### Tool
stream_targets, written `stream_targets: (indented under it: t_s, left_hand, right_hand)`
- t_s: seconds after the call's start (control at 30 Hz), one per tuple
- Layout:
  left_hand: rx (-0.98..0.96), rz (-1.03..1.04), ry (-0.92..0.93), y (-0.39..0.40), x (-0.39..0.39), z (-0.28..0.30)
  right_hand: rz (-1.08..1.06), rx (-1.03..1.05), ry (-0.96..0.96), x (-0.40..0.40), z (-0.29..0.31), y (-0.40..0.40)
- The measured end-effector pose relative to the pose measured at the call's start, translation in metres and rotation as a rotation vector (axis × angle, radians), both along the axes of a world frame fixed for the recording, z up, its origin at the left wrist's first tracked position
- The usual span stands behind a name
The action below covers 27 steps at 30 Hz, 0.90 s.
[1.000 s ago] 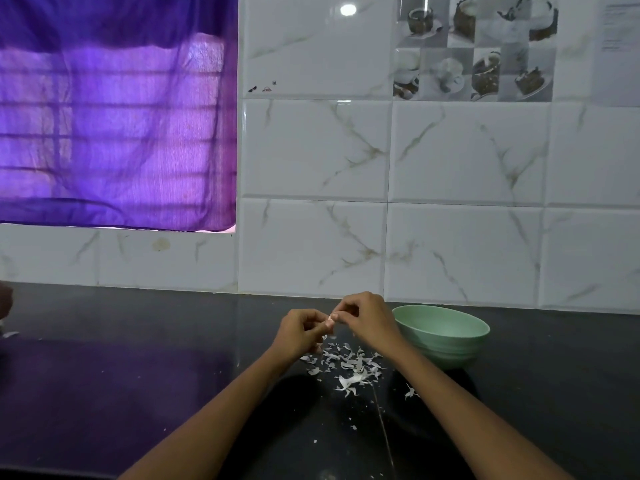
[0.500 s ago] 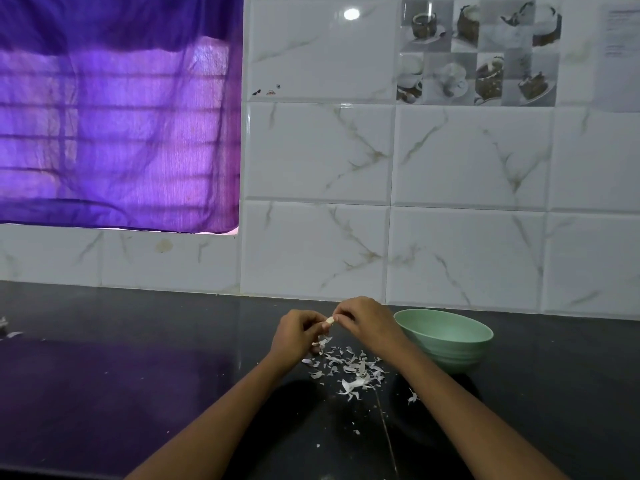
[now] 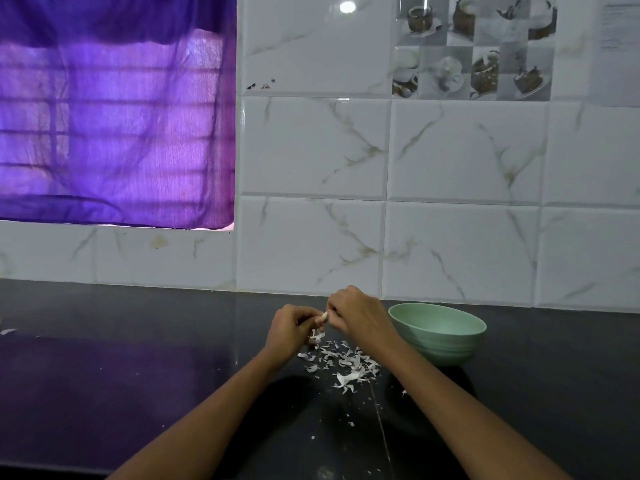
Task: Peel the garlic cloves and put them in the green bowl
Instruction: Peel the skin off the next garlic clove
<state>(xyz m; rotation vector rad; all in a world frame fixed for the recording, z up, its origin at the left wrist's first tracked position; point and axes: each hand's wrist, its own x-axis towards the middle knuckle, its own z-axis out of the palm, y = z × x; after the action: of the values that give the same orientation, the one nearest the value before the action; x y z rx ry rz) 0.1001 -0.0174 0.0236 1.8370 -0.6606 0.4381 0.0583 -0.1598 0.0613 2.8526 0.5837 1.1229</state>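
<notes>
Where the head view looks down at the lower centre of the frame, both hands meet above a dark counter (image 3: 138, 358). The left hand (image 3: 291, 327) has its fingers curled and pinches one end of a small pale garlic clove (image 3: 323, 317). The right hand (image 3: 360, 317) is also curled, its fingertips closed on the other end of the same clove. The clove sits between the two hands, raised off the counter, left of the green bowl (image 3: 446, 348) and not inside it.

The bowl stands upright on the counter at lower right of centre, just beside the right wrist. Whether they touch cannot be told.

A scatter of white garlic skins (image 3: 343, 358) lies on the counter directly below the hands and in front of the bowl, with a few small flecks lower in the frame. One pale scrap (image 3: 7, 331) lies at the far left edge.

Behind the counter rises a white marbled tile wall (image 3: 450, 150), with a picture tile of cups and desserts (image 3: 474, 46) at upper right. A purple curtain (image 3: 114, 116) fills the upper left.
</notes>
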Motion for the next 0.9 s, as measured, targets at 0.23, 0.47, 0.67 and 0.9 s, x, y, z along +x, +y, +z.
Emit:
stream_targets:
  t_s: [0.23,0.47,0.67,0.9]
  left_hand:
    - [-0.227,-0.135,0.111,-0.005,-0.007,0.005]
    - [-0.274,-0.232,0.271,-0.008,-0.012,0.007]
    - [-0.239,-0.26,0.373,-0.007,-0.013,0.008]
    - [-0.185,-0.297,0.419,-0.01,-0.014,0.01]
  right_hand:
    - [0.006,0.339,0.037,-0.001,0.003,-0.001]
    - [0.002,0.387,0.13,0.006,0.0,-0.011]
    - [0.202,0.477,0.268,0.008,0.0,-0.011]
    - [0.107,0.533,0.163,0.004,0.004,-0.013]
